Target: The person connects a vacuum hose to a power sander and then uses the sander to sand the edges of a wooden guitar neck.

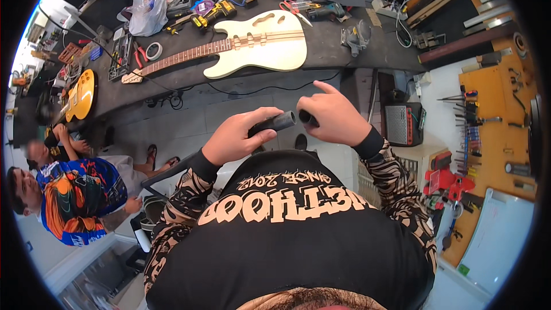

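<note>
My left hand [232, 138] is wrapped around a dark tube [274, 123], its open end pointing toward my right. My right hand [333, 117] grips a small dark piece [306, 117] just beside that open end, index finger stretched out; I cannot tell whether the two parts touch. I hold both in front of my chest, above the floor. Ahead, on the dark desk [321, 46], lies an unfinished pale guitar [252, 46]. A yellow guitar [79, 96] rests further left.

unfinished guitar [241, 46] on workbench [321, 51]; amplifier [403, 124] below, right.
</note>
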Demonstrator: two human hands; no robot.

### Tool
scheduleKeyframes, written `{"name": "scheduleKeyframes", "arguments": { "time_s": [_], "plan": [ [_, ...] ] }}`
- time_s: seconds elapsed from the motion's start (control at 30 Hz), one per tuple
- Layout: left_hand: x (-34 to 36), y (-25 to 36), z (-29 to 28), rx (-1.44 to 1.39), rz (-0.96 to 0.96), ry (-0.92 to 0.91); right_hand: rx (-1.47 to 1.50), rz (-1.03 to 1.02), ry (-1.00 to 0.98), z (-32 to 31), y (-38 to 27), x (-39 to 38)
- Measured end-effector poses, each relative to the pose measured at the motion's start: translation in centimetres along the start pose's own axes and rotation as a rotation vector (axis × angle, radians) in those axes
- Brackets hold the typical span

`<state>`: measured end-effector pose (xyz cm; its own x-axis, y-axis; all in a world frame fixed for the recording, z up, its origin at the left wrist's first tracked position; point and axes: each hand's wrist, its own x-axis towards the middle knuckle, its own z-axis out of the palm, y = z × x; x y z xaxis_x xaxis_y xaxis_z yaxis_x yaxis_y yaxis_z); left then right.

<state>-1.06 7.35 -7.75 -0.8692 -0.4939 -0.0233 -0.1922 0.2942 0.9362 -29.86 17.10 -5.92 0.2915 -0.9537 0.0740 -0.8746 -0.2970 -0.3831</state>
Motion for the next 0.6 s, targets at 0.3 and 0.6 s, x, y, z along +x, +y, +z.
{"name": "scheduleKeyframes", "arguments": {
  "time_s": [0.3, 0.6],
  "plan": [
    [-1.9, 1.2, -1.9, 0.426, 0.075, -0.197, -0.07, 0.041, -0.353, 1.3, -5.9, 2.0],
    [-3.6, 0.6, -2.0, 0.476, 0.032, -0.253, -0.199, -0.113, -0.378, 3.5, -8.6, 2.3]
  ]
}}
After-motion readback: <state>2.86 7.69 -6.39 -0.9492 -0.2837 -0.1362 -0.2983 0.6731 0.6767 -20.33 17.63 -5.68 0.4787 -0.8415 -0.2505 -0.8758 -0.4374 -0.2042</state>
